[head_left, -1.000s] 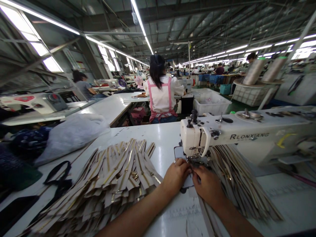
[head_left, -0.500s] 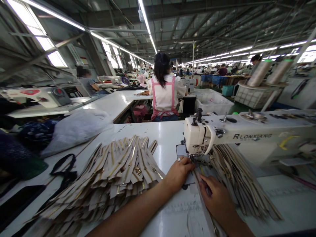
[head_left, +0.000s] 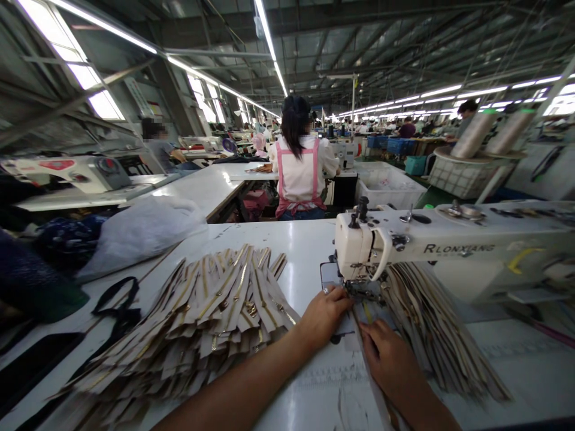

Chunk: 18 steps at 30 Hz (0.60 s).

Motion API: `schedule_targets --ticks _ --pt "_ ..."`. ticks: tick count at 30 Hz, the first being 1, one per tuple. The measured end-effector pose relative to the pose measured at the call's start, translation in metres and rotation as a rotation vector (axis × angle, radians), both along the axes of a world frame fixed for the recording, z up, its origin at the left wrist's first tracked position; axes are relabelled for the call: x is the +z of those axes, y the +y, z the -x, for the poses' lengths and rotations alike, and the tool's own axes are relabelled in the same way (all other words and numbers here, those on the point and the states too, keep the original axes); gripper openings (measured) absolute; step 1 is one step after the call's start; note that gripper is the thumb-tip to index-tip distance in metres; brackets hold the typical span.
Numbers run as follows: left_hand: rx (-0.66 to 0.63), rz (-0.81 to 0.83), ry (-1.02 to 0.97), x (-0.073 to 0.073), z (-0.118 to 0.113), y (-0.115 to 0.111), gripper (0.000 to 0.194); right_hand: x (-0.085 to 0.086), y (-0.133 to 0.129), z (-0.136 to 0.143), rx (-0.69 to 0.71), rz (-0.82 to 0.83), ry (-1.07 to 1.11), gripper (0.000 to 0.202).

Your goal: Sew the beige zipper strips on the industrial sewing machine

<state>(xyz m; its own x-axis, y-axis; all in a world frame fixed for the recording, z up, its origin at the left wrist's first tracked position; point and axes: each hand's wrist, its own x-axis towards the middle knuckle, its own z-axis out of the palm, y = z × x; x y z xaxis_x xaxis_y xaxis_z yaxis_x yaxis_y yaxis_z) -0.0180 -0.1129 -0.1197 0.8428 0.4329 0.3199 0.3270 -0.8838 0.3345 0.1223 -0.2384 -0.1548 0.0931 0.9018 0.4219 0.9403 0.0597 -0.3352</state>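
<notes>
A light grey zipper strip runs from the needle area of the white sewing machine toward the table's near edge. Beside the presser foot, my left hand has its fingers closed on the strip's far end. My right hand pinches the same strip a little nearer to me. A large fanned pile of grey zippers with gold teeth lies left of my left forearm. Behind my right hand, a second bundle of zippers lies under the machine arm.
A black strap and a dark flat object lie at the left, near a white plastic bag. Ahead sits a person in a pink apron, beside a white bin. Thread cones stand at the back right.
My right hand has shifted slightly left along the strip, its fingers now closer together. My left hand stays near the needle, almost unmoved.
</notes>
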Motion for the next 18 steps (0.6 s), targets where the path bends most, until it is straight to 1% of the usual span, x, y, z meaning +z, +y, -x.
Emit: schedule_targets --ticks 5,12,15,18 --pt "0.015 -0.003 -0.034 0.003 0.003 -0.005 0.019 0.006 0.006 0.001 0.004 0.087 -0.031 0.035" --pt "0.033 0.016 -0.065 0.003 0.004 -0.009 0.022 0.025 0.027 0.003 -0.023 0.26 -0.033 0.032" --pt "0.052 0.011 -0.059 0.003 0.005 -0.011 0.023 0.03 0.036 0.003 -0.049 0.303 -0.043 0.03" --pt "0.076 0.012 -0.042 0.005 0.005 -0.013 0.024 0.031 0.043 0.003 -0.064 0.31 -0.023 0.028"
